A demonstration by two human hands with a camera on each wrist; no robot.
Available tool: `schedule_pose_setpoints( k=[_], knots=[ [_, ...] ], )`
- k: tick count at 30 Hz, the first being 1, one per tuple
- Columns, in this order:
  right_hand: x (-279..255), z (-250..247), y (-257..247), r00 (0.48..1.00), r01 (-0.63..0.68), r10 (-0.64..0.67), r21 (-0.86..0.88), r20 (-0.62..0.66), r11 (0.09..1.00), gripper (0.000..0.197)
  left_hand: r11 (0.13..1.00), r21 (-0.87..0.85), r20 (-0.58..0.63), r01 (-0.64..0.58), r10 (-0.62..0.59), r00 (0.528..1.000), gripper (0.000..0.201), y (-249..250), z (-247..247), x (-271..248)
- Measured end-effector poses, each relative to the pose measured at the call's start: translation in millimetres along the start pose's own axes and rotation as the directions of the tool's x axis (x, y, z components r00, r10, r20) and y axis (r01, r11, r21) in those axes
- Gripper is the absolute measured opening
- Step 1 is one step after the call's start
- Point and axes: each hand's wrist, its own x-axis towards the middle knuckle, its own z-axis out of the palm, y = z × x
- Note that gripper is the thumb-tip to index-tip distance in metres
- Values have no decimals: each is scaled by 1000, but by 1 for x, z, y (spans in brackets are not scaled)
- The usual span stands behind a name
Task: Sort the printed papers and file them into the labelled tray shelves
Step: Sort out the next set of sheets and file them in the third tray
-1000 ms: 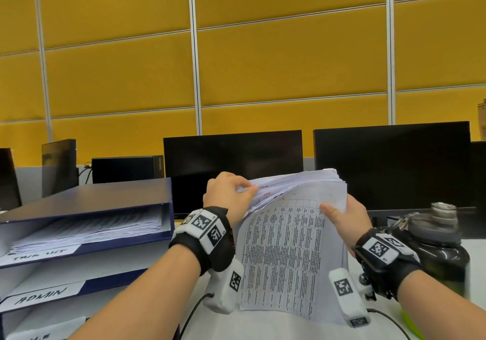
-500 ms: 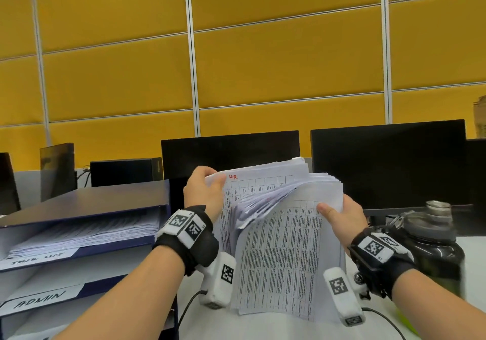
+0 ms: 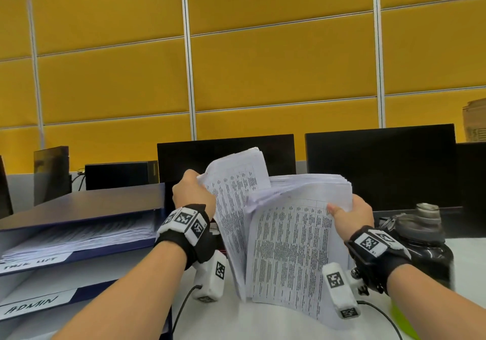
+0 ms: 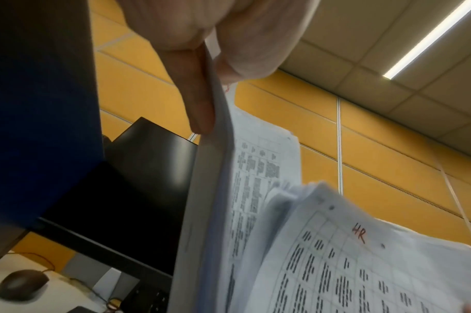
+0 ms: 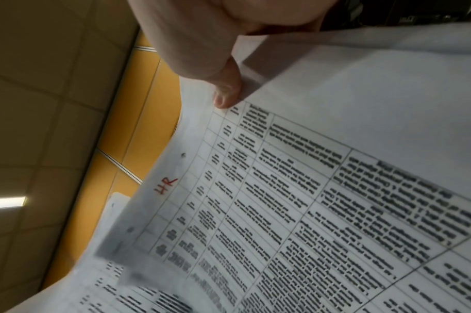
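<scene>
White printed sheets split in two: the left hand pinches a thin batch of white tabled pages, the right hand grips the thick white paper stack marked "HR", standing on the pale surface. Best peel slowly and check each heading. Beyond, one blue tray rack shows two readable labels; two black monitors stand behind.

Printed rows on the papers too blurred to read in all 3 views. Top shelf label smeared, unreadable. Lowest tray shelf cut off at frame bottom. Water bottle half-hidden behind right hand. Fingers of both hands tucked behind sheets.
</scene>
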Motion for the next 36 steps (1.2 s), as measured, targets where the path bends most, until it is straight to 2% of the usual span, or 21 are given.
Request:
schedule_pose_setpoints(
  k=[3, 7, 10, 13, 16, 19, 21, 24, 26, 29, 31, 33, 34, 36],
  knots=[
    [3, -3, 2, 998, -37, 34, -63, -47, 997, 17, 1000, -12, -41, 6, -7, 999, 11, 9, -5, 3],
    [1, -4, 6, 1000, -1, 2, -70, 13, 998, 12, 997, -70, -125, -22, 13, 992, 15, 10, -10, 9],
    [-4, -7, 10, 999, 13, -11, -28, 41, 1000, 11, 994, -70, -82, -85, 79, 993, 19, 4, 0, 4],
    [-5, -13, 9, 1000, 8, -9, 42, 30, 999, 14, 996, -58, -35, -72, 70, 997, 22, -6, 13, -3],
    [-3, -19, 1, 998, 36, -40, 94, 45, 995, 22, 990, -140, 3, -17, 18, 1000, 23, -13, 21, -4],
    [-2, -18, -4, 994, 53, -64, 109, 93, 993, 29, 965, -263, 83, -25, 48, 995, 21, -12, 27, -6],
    [-2, -13, -6, 991, 55, -70, 133, 110, 990, 33, 927, -375, 205, -3, 86, 975, 21, -8, 29, -9],
    [-4, -7, -6, 989, 60, -80, 158, 126, 986, 31, 918, -395, 383, 39, 126, 915, 22, -3, 33, -20],
    [-5, -3, -6, 982, 81, -105, 153, 154, 985, 28, 902, -423, 420, 79, 118, 900, 21, -3, 34, -27],
    [-6, 0, -5, 978, 98, -124, 154, 169, 983, 26, 877, -470, 393, 101, 105, 913, 11, -8, 37, -30],
    [-5, 3, -3, 988, 87, -103, 134, 115, 987, 30, 846, -493, 431, 205, 33, 902, 18, -12, 41, -29],
    [-1, 4, 0, 996, 58, -65, 116, 54, 992, 32, 776, -511, 549, 371, -38, 835, 21, -18, 45, -31],
    [1, 4, 0, 998, 39, -43, 103, 38, 994, 32, 776, -499, 592, 386, -20, 806, 27, -23, 48, -31],
    [2, 4, 1, 999, 18, -22, 93, 42, 996, 31, 857, -425, 672, 292, 83, 736, 51, -35, 53, -34]
  ],
)
